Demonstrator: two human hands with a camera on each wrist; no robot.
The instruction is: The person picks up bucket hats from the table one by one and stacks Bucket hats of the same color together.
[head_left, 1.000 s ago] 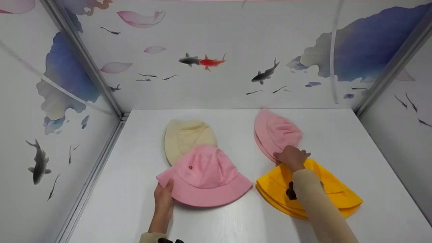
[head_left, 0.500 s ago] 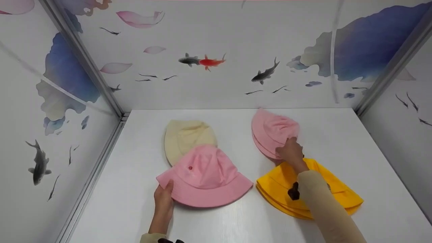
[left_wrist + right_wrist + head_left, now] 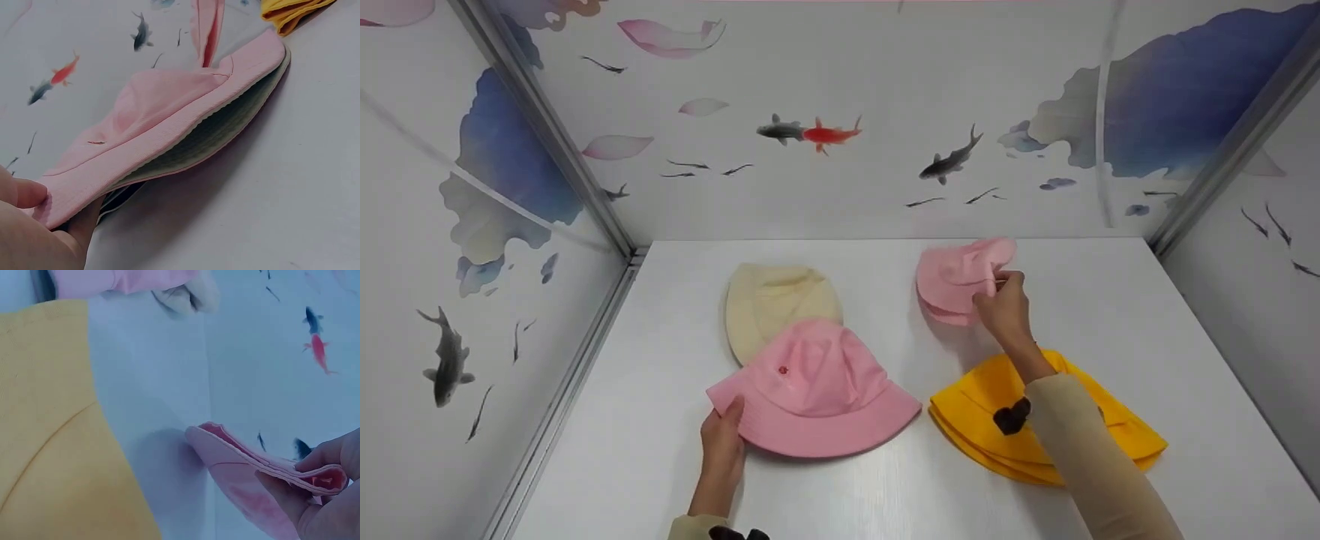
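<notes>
My left hand (image 3: 722, 439) pinches the left end of the brim of a pink bucket hat (image 3: 817, 390), thumb on top and fingers beneath. In the left wrist view the brim of this pink hat (image 3: 163, 129) gapes, showing a pale lining. My right hand (image 3: 1003, 311) grips the brim of a second, folded pink bucket hat (image 3: 956, 277) at the back right. Seen from the right wrist, thumb and fingers squeeze the doubled brim of that folded hat (image 3: 242, 461), which hangs above the table. Below the right forearm lies a yellow bucket hat (image 3: 982, 412), partly hidden by the sleeve.
A cream bucket hat (image 3: 772, 307) lies behind the left pink hat, partly covered by it. The white table (image 3: 855, 502) meets a back wall (image 3: 840, 202) painted with fish, and panels with metal corner posts stand at both sides.
My right hand has taken hold of the folded pink hat's brim and raised it, tilting the hat and moving it slightly back and left. The left hand and its hat have stayed put.
</notes>
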